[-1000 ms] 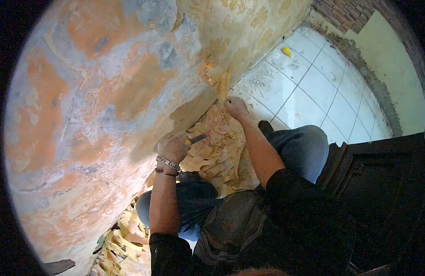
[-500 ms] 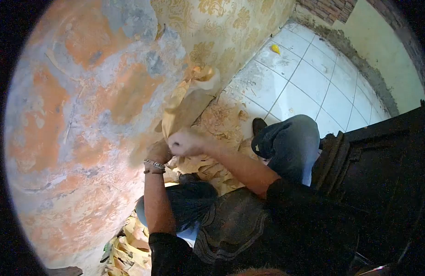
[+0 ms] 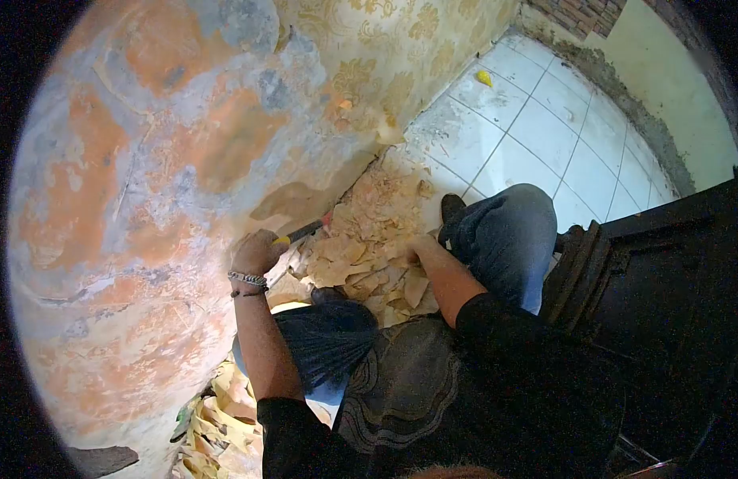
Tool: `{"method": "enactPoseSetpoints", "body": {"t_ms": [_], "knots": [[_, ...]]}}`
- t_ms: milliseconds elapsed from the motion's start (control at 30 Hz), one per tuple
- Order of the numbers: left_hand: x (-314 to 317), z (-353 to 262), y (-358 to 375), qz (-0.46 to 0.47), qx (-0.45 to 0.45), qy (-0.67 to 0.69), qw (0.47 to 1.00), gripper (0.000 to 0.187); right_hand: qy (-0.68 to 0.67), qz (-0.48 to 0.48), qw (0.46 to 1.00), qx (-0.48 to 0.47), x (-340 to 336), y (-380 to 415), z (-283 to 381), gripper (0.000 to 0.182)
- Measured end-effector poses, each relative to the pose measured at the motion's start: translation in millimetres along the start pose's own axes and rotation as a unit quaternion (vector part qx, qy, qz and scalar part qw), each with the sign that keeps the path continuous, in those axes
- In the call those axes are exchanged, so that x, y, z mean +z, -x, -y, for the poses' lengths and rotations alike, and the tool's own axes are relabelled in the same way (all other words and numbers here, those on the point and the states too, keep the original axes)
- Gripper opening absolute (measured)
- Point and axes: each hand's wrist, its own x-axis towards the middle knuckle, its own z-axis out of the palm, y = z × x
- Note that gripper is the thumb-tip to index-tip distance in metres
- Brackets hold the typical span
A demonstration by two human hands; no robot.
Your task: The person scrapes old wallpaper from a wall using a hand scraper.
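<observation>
My left hand [image 3: 259, 254], a bracelet at its wrist, is closed around a hand tool [image 3: 307, 231] with yellow and black parts and a red end. The tool points right, close to the base of the wall [image 3: 169, 191], whose bare surface is patchy orange and grey. My right hand [image 3: 415, 249] is low over a heap of torn wallpaper scraps [image 3: 361, 247]; its fingers are blurred and partly hidden among them. Gold-patterned wallpaper [image 3: 369, 72] still covers the upper wall, with a loose torn flap [image 3: 390, 132] at its lower edge.
Dark carved wooden furniture [image 3: 664, 279] stands close on my right. White floor tiles [image 3: 537, 120] with a small yellow object [image 3: 484, 77] lie beyond my knee. More peeled scraps [image 3: 221, 423] are piled at lower left, beside my leg.
The hands were together at a hanging strip of wallpaper; now they are apart. The strip is off the wall. My right hand has moved right and down to the heap; the tool now shows.
</observation>
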Motion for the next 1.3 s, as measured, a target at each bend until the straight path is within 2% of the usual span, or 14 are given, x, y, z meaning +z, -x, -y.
{"method": "enactPoseSetpoints", "body": {"t_ms": [133, 233, 300, 433, 500, 633, 700, 933, 1000, 1033, 1100, 1133, 1200, 1300], "knots": [[-7.5, -10.0, 2.0, 0.015, -0.01, 0.015, 1.0, 0.034, 0.043, 0.037, 0.994, 0.092, 24.7, -52.4, -30.9, 0.033], [-10.6, -10.8, 13.8, -0.031, 0.003, 0.004, 1.0, 0.032, -0.127, -0.137, 0.982, -0.03, 35.6, -104.8, -42.0, 0.032], [-24.5, -18.5, 23.6, -0.059, 0.013, 0.02, 0.998, 0.031, -0.643, -0.152, 0.748, 0.057, -2.9, -97.3, -10.6, 0.031], [-30.2, -22.8, 20.1, -0.03, -0.012, 0.011, 0.999, 0.03, -0.632, -0.131, 0.753, 0.125, -52.9, -130.3, -4.6, 0.035], [-21.8, -19.5, 16.0, -0.068, 0.023, 0.0, 0.997, 0.028, -0.783, -0.153, 0.596, 0.092, -57.1, -155.8, -8.3, 0.04], [-20.8, -30.0, 2.6, -0.023, 0.017, 0.026, 0.999, 0.027, -0.773, -0.21, 0.586, 0.121, -29.1, -253.1, -53.7, 0.044], [-25.9, -41.6, -6.8, 0.002, 0.01, 0.031, 0.999, 0.025, -0.759, -0.347, 0.502, 0.225, -57.1, -241.9, -20.8, 0.044], [-26.7, -56.8, -35.5, 0.094, -0.012, 0.037, 0.995, 0.027, -0.791, -0.179, 0.585, 0.004, -11.6, -292.3, -54.0, 0.031], [-26.7, -57.3, -38.1, 0.09, -0.009, 0.045, 0.995, 0.031, -0.852, -0.257, 0.454, 0.04, -42.5, -248.3, -18.2, 0.014], [-27.4, -57.7, -40.1, 0.087, -0.004, 0.043, 0.995, 0.031, -0.852, -0.255, 0.455, 0.042, -35.9, -255.1, -22.5, 0.014], [-30.5, -58.0, -44.3, 0.082, 0.003, 0.037, 0.996, 0.032, -0.8, -0.161, 0.577, 0.041, -17.4, -279.5, -39.5, 0.015], [-32.0, -59.8, -44.8, 0.089, -0.002, 0.036, 0.995, 0.031, -0.8, -0.161, 0.576, 0.042, -27.6, -263.5, -36.6, 0.015], [-31.1, -60.8, -46.1, 0.097, -0.007, 0.037, 0.995, 0.031, -0.824, -0.049, 0.534, -0.185, -59.7, -218.0, -24.5, 0.035], [-27.0, -59.4, -44.8, 0.111, -0.009, 0.058, 0.992, 0.03, -0.792, -0.1, 0.602, 0.006, -44.7, -248.8, -19.5, 0.046]]}}
